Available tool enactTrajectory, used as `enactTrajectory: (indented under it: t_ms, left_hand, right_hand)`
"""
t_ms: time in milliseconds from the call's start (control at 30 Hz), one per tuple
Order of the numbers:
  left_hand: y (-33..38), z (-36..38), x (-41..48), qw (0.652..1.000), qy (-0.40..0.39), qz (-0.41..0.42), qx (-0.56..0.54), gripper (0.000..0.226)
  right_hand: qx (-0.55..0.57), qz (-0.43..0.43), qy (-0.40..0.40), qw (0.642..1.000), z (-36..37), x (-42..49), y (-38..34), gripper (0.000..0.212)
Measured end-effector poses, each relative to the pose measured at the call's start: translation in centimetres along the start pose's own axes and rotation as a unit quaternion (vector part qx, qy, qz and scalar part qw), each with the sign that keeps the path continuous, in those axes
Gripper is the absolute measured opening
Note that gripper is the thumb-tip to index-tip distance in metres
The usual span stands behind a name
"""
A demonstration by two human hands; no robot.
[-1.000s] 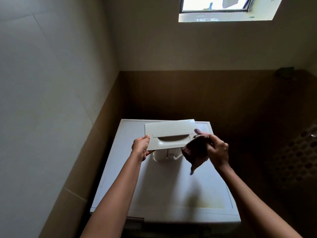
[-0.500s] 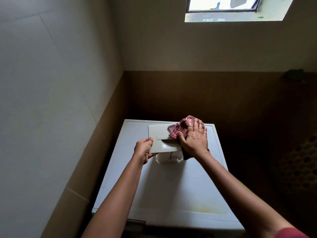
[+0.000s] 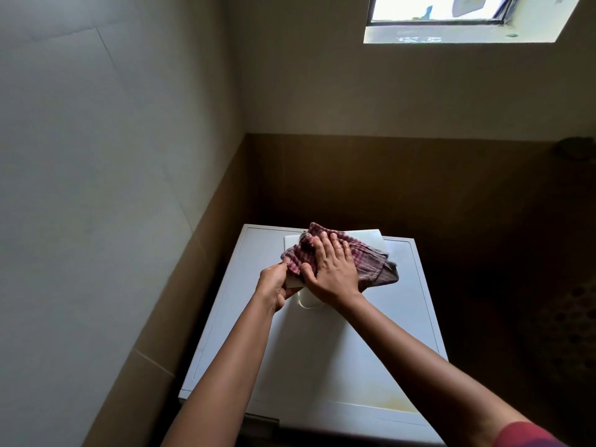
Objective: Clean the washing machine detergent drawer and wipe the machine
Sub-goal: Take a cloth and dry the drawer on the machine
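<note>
The white detergent drawer [image 3: 367,237] is held above the white washing machine top [image 3: 322,359], its front panel facing up. My left hand [image 3: 274,285] grips the drawer's near left corner. A red checked cloth [image 3: 367,262] lies spread over the panel. My right hand [image 3: 333,266] presses flat on the cloth with straight fingers. Most of the panel is hidden under the cloth and hand; part of the drawer's body [image 3: 308,301] shows below it.
A pale wall [image 3: 96,188] stands close on the left, with a brown tiled band behind the machine. A bright window [image 3: 451,14] sits high at the back. Dark floor space and a perforated basket [image 3: 574,317] lie to the right.
My right hand brought the bunched cloth onto the drawer's panel, then slid it leftward across the front while the cloth spread out. My left hand kept its grip on the corner.
</note>
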State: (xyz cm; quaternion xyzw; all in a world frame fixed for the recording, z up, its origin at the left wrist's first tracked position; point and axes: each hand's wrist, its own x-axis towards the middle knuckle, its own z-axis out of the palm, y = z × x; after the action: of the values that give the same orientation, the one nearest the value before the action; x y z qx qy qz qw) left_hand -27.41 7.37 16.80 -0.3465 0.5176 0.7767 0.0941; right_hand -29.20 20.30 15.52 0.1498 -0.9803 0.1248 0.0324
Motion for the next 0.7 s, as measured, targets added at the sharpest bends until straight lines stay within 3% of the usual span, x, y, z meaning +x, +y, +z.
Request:
enactTrajectory:
  t_ms: [100, 300, 467, 567, 700]
  left_hand:
    - [0.1, 0.0, 0.0, 1.0, -0.005, -0.017, -0.024, 0.022]
    - [-0.1, 0.1, -0.2, 0.999, 0.027, -0.008, -0.021, 0.025]
    - [-0.1, 0.4, -0.4, 1.0, 0.024, 0.003, -0.017, 0.03]
    - [0.0, 0.5, -0.6, 0.999, 0.027, 0.005, -0.016, 0.032]
    - [0.1, 0.4, -1.0, 0.999, 0.019, -0.011, -0.025, 0.032]
  right_hand:
    - [0.013, -0.058, 0.031, 0.998, 0.2, -1.2, 0.2, 0.079]
    - [0.045, -0.203, 0.117, 0.971, 0.4, -3.8, 3.4, 0.041]
    - [0.042, -0.247, 0.12, 0.961, -1.4, -5.2, 7.1, 0.047]
    - [0.046, -0.249, 0.103, 0.962, -2.5, -5.3, 10.6, 0.069]
    - [0.077, -0.274, 0.081, 0.955, -4.4, -5.5, 14.3, 0.05]
